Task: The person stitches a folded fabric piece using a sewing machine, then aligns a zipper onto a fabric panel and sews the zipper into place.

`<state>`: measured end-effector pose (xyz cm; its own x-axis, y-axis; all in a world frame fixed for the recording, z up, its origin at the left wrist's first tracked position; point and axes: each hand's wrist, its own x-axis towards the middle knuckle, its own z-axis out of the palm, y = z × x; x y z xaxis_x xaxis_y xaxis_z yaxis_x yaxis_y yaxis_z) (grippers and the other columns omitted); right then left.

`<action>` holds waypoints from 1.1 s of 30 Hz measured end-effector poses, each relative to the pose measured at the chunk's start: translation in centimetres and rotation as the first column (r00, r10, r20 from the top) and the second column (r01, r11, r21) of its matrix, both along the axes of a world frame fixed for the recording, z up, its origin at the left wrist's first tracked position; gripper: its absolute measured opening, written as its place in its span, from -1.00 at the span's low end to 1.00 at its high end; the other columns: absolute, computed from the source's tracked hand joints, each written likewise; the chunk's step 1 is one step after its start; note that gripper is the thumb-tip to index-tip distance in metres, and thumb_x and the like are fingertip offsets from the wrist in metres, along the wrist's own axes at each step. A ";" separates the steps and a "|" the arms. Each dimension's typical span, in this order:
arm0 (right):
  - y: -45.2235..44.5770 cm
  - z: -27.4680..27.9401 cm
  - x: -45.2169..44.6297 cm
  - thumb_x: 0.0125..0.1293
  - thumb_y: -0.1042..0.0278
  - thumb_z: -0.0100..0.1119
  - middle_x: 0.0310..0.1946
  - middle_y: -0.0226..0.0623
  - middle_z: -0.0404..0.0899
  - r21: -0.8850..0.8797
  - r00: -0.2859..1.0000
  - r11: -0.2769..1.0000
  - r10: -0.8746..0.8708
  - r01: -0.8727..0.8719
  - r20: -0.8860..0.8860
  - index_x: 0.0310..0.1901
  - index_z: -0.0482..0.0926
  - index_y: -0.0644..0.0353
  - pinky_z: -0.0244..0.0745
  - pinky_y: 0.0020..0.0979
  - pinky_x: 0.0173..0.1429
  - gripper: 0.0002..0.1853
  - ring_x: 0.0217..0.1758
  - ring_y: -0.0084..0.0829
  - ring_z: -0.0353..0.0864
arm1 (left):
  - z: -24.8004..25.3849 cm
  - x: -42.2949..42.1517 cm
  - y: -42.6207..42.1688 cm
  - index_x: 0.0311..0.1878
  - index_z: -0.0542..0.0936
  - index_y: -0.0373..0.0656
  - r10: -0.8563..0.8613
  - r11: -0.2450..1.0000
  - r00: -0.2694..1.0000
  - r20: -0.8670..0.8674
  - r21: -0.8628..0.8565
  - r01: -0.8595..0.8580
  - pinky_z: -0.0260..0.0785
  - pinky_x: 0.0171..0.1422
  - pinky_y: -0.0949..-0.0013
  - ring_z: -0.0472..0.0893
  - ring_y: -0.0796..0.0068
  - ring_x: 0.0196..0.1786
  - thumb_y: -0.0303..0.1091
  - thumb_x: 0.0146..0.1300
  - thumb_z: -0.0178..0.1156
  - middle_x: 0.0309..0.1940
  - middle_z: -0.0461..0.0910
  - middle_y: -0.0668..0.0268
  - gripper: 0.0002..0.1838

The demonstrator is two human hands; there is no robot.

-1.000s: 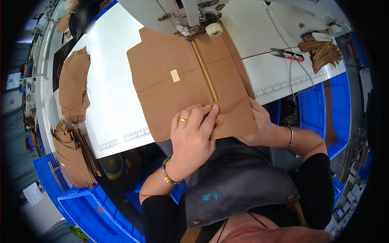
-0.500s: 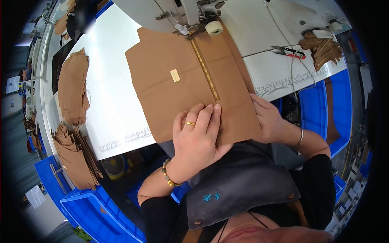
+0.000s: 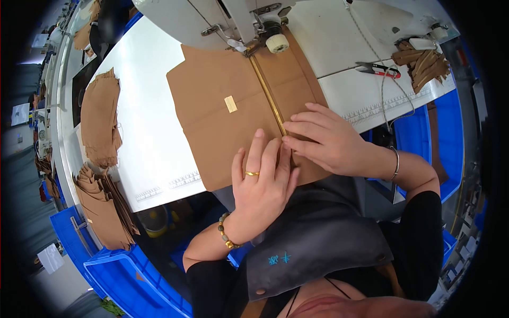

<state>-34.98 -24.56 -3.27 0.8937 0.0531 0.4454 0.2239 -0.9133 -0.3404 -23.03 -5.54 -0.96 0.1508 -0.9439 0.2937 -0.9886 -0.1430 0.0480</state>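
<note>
A brown fabric piece (image 3: 212, 138) lies flat on the white sewing table, its far end under the sewing machine (image 3: 233, 26). A brass-coloured zipper (image 3: 268, 93) runs along it from the needle area toward my hands. My left hand (image 3: 262, 177), with a ring and a beaded bracelet, rests on the fabric at the zipper's near end, fingers spread. My right hand (image 3: 331, 140) lies over the right side of the cloth, fingers apart, its fingertips touching beside the zipper close to my left fingers. A small pale label (image 3: 230, 104) sits left of the zipper.
Stacked brown cloth pieces (image 3: 101, 119) lie at the left, with more folded pieces (image 3: 103, 206) over a blue bin (image 3: 132, 281). Red-and-black thread snips (image 3: 379, 69), a grey cord (image 3: 366, 37) and a brown strip bundle (image 3: 424, 63) lie at the right.
My right hand has moved from the fabric's right edge onto its top beside the zipper. My left hand has shifted slightly down and right, its fingers more spread.
</note>
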 end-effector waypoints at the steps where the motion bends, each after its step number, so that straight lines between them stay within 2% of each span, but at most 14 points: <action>1: 0.0 -0.3 0.0 0.31 0.31 0.22 0.07 -0.18 0.65 0.004 1.000 1.000 0.005 -0.005 0.005 0.02 0.69 0.21 0.42 0.06 0.47 -0.71 0.25 -0.19 0.61 | -0.1 0.2 -0.1 0.12 0.71 -0.25 0.001 1.000 1.000 0.001 -0.001 -0.001 0.42 0.31 -0.06 0.55 0.09 0.37 0.09 0.20 0.44 0.14 0.59 0.19 -0.39; 3: 0.0 -0.4 -0.2 0.31 0.32 0.19 0.09 -0.17 0.65 0.009 1.000 1.000 0.011 -0.011 0.006 0.02 0.69 0.22 0.42 0.08 0.48 -0.70 0.27 -0.19 0.61 | -0.4 0.7 -0.2 0.06 0.76 -0.13 -0.030 0.998 0.997 -0.076 -0.058 0.026 0.46 0.29 0.04 0.57 0.09 0.39 -0.24 0.14 0.53 0.17 0.64 0.25 -0.59; 4: 0.0 -0.4 -0.2 0.31 0.33 0.19 0.10 -0.16 0.65 -0.013 1.000 1.000 0.015 -0.015 -0.014 0.03 0.69 0.23 0.40 0.08 0.50 -0.70 0.29 -0.18 0.61 | -0.6 1.1 -0.2 0.06 0.76 -0.13 -0.030 0.998 0.997 -0.076 -0.059 0.026 0.46 0.29 0.04 0.57 0.09 0.39 -0.24 0.14 0.53 0.17 0.64 0.25 -0.59; 6: 0.0 -0.2 -0.2 0.31 0.34 0.19 0.12 -0.15 0.65 -0.039 0.999 0.999 0.020 -0.021 -0.032 0.03 0.69 0.23 0.39 0.09 0.51 -0.69 0.31 -0.18 0.60 | -0.8 2.4 -0.2 0.01 0.78 -0.13 -0.128 0.989 0.946 -0.297 -0.104 0.101 0.48 0.28 0.10 0.60 0.16 0.36 -0.37 0.09 0.55 0.14 0.69 0.29 -0.63; 8: 0.0 -0.1 -0.2 0.30 0.35 0.20 0.12 -0.15 0.66 -0.063 0.999 0.998 0.030 -0.032 -0.036 0.04 0.70 0.25 0.38 0.10 0.53 -0.68 0.32 -0.18 0.61 | -0.6 4.0 -0.8 0.04 0.76 -0.12 -0.140 0.988 0.928 -0.346 -0.104 0.111 0.47 0.32 0.14 0.60 0.20 0.37 -0.35 0.03 0.59 0.14 0.71 0.31 -0.56; 10: 0.1 0.0 -0.1 0.29 0.36 0.20 0.11 -0.16 0.66 -0.062 0.999 0.998 0.031 -0.033 -0.031 0.04 0.70 0.26 0.38 0.11 0.53 -0.68 0.31 -0.18 0.61 | 0.6 5.1 -2.3 0.13 0.71 -0.13 -0.025 0.999 0.973 -0.230 -0.041 0.016 0.43 0.38 0.11 0.57 0.15 0.40 -0.16 0.00 0.61 0.22 0.67 0.28 -0.41; 11: 0.1 0.0 -0.1 0.29 0.36 0.21 0.10 -0.16 0.67 -0.059 0.999 0.998 0.027 -0.029 -0.029 0.03 0.70 0.26 0.38 0.12 0.53 -0.68 0.31 -0.18 0.62 | 1.0 5.3 -3.1 0.25 0.65 -0.17 0.041 0.998 0.977 -0.208 -0.034 -0.049 0.38 0.44 0.05 0.53 0.13 0.44 0.03 -0.08 0.58 0.33 0.60 0.26 -0.20; 14: 0.2 0.4 0.0 0.28 0.37 0.22 0.07 -0.17 0.68 -0.086 0.999 0.996 0.034 -0.036 -0.030 0.02 0.70 0.26 0.37 0.14 0.53 -0.69 0.30 -0.19 0.62 | 0.2 6.6 -4.0 0.28 0.63 -0.26 -0.005 0.997 0.986 -0.167 0.069 0.017 0.33 0.49 -0.02 0.52 0.11 0.43 0.20 -0.05 0.46 0.39 0.56 0.22 -0.11; 21: -1.5 0.8 0.9 0.25 0.33 0.30 0.07 -0.18 0.69 -0.021 0.990 0.993 0.116 -0.118 -0.084 -0.01 0.71 0.24 0.39 0.09 0.52 -0.70 0.28 -0.21 0.64 | 0.8 7.2 -4.5 0.29 0.62 -0.29 -0.043 0.991 0.982 -0.184 0.118 0.065 0.32 0.52 -0.11 0.53 0.11 0.40 0.26 -0.10 0.44 0.39 0.56 0.20 -0.04; 23: -2.4 1.4 1.7 0.11 0.11 0.47 0.17 -0.18 0.64 -0.008 0.966 0.988 0.148 -0.153 -0.212 0.11 0.67 0.21 0.34 0.07 0.55 -0.46 0.34 -0.18 0.57 | 0.8 7.3 -4.5 0.29 0.61 -0.30 -0.054 0.989 0.984 -0.168 0.126 0.076 0.31 0.53 -0.11 0.53 0.11 0.38 0.26 -0.12 0.44 0.38 0.56 0.20 -0.02; 24: -2.5 1.8 2.1 0.11 0.11 0.47 0.17 -0.18 0.64 -0.007 0.967 0.989 0.144 -0.149 -0.209 0.11 0.67 0.21 0.34 0.07 0.55 -0.46 0.34 -0.18 0.57 | 0.9 7.3 -4.6 0.29 0.61 -0.30 -0.059 0.989 0.985 -0.165 0.128 0.080 0.31 0.53 -0.11 0.53 0.11 0.38 0.26 -0.12 0.44 0.38 0.56 0.20 -0.02; 26: -2.5 2.5 3.0 -0.10 -0.13 0.58 0.29 -0.19 0.56 -0.102 0.981 0.988 -0.130 0.116 -0.144 0.25 0.60 0.22 0.25 0.06 0.59 -0.13 0.41 -0.18 0.48 | 1.1 7.2 -4.7 0.28 0.61 -0.31 -0.055 0.986 0.989 -0.140 0.147 0.076 0.31 0.54 -0.12 0.53 0.12 0.37 0.25 -0.13 0.45 0.37 0.56 0.20 -0.02; 29: -2.8 1.6 3.0 -0.17 -0.25 0.59 0.35 -0.20 0.51 -0.149 0.975 0.984 -0.121 0.094 -0.185 0.33 0.53 0.25 0.19 0.05 0.61 0.04 0.46 -0.17 0.41 | 1.2 7.1 -4.8 0.29 0.61 -0.31 -0.056 0.986 0.991 -0.123 0.150 0.075 0.30 0.54 -0.15 0.53 0.14 0.37 0.25 -0.14 0.45 0.36 0.56 0.20 -0.02; 33: -3.1 2.3 3.5 -0.11 -0.25 0.52 0.47 -0.15 0.42 -0.128 0.948 0.989 -0.114 0.079 -0.298 0.38 0.49 0.26 0.12 0.15 0.65 0.04 0.55 -0.09 0.35 | 1.3 7.6 -5.3 0.28 0.61 -0.30 -0.066 0.985 0.991 -0.116 0.149 0.084 0.29 0.54 -0.18 0.52 0.14 0.36 0.24 -0.15 0.46 0.34 0.57 0.20 -0.02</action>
<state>-31.45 -27.63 -0.94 0.9889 -0.0062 0.1486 0.0349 -0.9616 -0.2721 -15.39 -10.82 0.31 0.1012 -0.9863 0.1301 -0.9866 -0.0827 0.1407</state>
